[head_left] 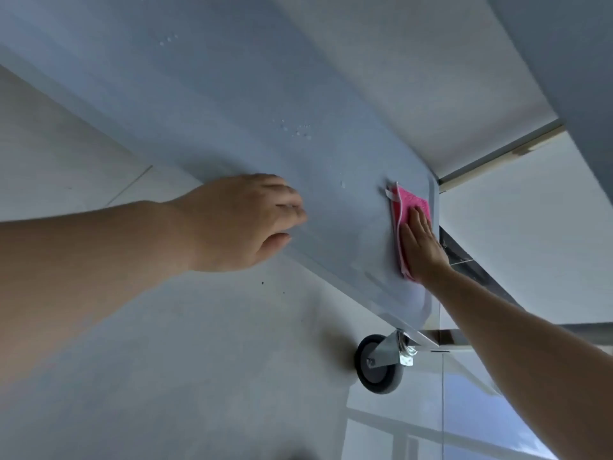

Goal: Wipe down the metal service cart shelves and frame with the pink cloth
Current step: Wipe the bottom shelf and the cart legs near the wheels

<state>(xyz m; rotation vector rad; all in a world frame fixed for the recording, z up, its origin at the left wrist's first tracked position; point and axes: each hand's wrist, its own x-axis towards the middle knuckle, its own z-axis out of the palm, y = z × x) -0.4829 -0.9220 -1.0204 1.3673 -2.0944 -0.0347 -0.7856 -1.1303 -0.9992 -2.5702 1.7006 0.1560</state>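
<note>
The metal cart shelf runs slantwise from the upper left to the lower right, with water drops on its surface. A folded pink cloth with a white edge lies near the shelf's right corner. My right hand presses flat on the cloth, palm down, fingers together. My left hand rests on the shelf's near rim at the middle, fingers spread over the edge, holding nothing. A grey caster wheel in a metal bracket shows under the shelf's lower right corner.
Pale floor tiles lie below and left of the cart, with a few dark specks. A white wall and a frame strip stand behind the shelf. Glass with reflections is at the lower right.
</note>
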